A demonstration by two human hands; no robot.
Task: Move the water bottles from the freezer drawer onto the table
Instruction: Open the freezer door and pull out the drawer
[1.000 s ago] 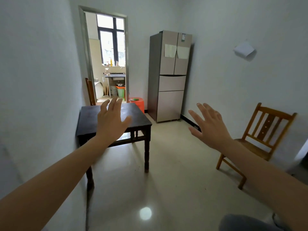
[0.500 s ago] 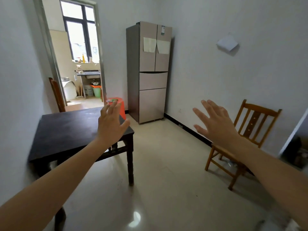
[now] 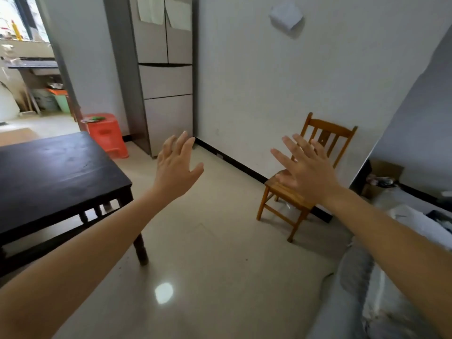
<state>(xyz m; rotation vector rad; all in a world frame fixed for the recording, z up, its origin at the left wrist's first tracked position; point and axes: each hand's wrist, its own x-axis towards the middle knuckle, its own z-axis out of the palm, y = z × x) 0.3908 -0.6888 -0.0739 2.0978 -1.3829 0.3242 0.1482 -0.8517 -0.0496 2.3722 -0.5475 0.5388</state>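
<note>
A: What step r we at?
B: V. start, I think. Left hand point(image 3: 177, 167) & right hand point(image 3: 308, 174) both up in the air, fingers point(image 3: 182, 143) spread wide, holding nothing.
A: Where r the water bottles?
B: Can't see any. Prob inside the fridge point(image 3: 161, 45), far end of the room. Its doors & both low drawers look shut. The bottom drawer point(image 3: 168, 121) may be the freezer drawer, but I can't tell.
A: And the tabletop?
B: Dark tabletop point(image 3: 53, 172) is near, on the left. No bottles on the part I can see.
A: So what's next?
B: My guess: walk to the fridge, past the tabletop corner. Wooden chair point(image 3: 288, 189) sits by the right wall, red stool point(image 3: 105, 133) is just left of the fridge, so the bare floor btw them is the way. Then bend low, hook fingers on a drawer edge & pull. No handle shows, so finding a grip may take a sec.
A: Then grab?
B: Yep, maybe one bottle per hand. Cold ones can be slippy, so hold tight.
</note>
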